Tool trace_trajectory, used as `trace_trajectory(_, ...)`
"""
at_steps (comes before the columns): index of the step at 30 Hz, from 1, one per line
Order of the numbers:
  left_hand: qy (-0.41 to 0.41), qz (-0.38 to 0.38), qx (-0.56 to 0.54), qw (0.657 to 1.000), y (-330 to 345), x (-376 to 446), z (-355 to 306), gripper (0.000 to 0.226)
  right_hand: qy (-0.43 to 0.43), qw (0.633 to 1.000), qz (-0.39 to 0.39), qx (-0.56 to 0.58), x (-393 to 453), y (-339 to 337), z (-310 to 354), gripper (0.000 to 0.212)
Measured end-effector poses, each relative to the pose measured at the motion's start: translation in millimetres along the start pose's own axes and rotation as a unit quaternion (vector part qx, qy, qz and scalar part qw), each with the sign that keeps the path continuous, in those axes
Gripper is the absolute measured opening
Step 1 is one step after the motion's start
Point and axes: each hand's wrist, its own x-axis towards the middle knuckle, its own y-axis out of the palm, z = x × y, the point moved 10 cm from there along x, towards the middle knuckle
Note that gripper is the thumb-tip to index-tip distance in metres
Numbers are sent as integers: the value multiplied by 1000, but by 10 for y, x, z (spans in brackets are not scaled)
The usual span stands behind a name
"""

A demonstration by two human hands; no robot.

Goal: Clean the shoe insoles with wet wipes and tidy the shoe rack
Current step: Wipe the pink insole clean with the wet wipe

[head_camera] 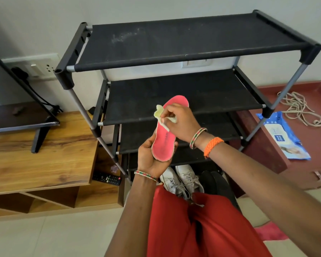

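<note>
I see my left hand cupping the heel of a pink insole, toe pointing up toward the rack. My right hand pinches a crumpled wipe against the insole's middle. White sneakers and dark shoes sit under the rack's lowest shelf. To the right lie a blue wipes pack and a rope; a remote rests on the wooden stand to the left.

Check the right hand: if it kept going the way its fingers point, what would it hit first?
The right hand pinches a wet wipe over the pink insole, fingers pointing left. Past the insole's edge, the shoe rack's left post looks first in line, though depth is unclear.
</note>
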Motion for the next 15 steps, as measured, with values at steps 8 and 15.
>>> trace_trajectory(8, 14, 15, 22, 1000, 30, 14, -92, 26, -59, 998, 32, -11, -135, 92, 265, 8)
trace_trajectory(15, 40, 34, 26, 998, 61, 15, -180, 30, -66, 997, 39, -26, -339, 145, 432, 12)
